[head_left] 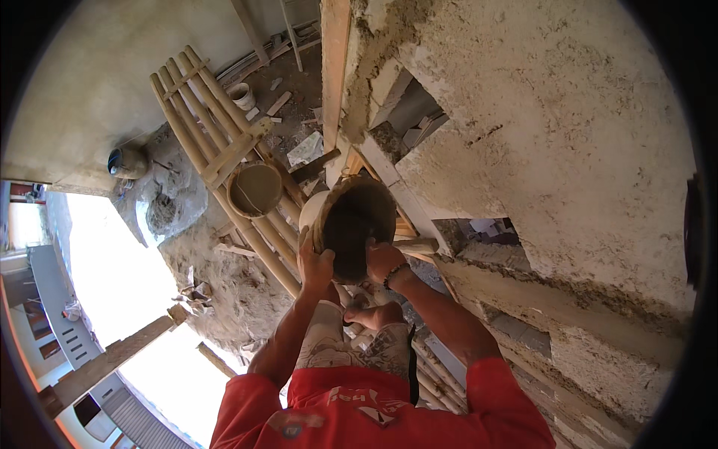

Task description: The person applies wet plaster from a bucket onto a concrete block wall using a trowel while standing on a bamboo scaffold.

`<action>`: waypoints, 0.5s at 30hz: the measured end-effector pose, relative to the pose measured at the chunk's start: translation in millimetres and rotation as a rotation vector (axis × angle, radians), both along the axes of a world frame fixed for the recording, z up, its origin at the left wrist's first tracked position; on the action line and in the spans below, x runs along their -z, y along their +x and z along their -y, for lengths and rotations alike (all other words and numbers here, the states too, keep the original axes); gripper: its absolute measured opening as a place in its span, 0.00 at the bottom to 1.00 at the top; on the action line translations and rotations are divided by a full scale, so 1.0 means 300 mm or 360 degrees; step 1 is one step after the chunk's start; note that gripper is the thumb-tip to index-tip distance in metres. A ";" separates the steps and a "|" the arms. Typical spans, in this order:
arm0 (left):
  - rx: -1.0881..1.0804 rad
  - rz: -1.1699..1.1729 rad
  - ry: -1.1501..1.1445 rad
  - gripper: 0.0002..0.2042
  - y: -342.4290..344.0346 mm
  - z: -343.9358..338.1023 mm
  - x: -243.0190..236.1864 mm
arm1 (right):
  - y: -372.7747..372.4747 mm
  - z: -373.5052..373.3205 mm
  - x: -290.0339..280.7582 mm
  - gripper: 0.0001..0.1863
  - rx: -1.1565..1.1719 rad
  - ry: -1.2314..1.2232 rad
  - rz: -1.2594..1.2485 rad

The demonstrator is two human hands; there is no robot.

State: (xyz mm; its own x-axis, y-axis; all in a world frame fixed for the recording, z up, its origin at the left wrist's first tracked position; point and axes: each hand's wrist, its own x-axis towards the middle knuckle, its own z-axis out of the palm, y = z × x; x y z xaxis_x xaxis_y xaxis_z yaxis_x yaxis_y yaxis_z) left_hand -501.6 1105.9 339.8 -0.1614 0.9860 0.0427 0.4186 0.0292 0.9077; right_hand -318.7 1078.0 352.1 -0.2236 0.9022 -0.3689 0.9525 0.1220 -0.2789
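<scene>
Both hands, left hand (315, 266) and right hand (383, 260), grip a tilted dark bucket (357, 224) of mortar; another mortar-filled bucket (255, 189) rests on the bamboo scaffold (202, 123).

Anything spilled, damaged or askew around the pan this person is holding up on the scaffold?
Both hands, left hand and right hand, hold the dark round mortar pan tipped on its side against the rough plastered wall. A gap in the plaster exposes blocks. Debris litters the ground below.

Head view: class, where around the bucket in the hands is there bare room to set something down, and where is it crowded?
Bare: the poles left of the second bucket. Crowded: the held bucket, left hand and right hand sit tight against the wall.
</scene>
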 end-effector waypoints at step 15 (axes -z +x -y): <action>0.0440 -0.0113 -0.0190 0.30 -0.019 -0.225 0.864 | 0.102 -0.275 0.742 0.11 0.0375 0.0053 0.0281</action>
State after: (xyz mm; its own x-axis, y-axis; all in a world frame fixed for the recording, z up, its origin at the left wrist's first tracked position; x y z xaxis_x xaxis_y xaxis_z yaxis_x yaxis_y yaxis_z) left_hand -507.5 1173.5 80.5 0.1127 0.9908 -0.0744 0.4878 0.0101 0.8729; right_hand -288.1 1160.6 129.4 0.0586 0.9339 -0.3528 0.9891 -0.1021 -0.1058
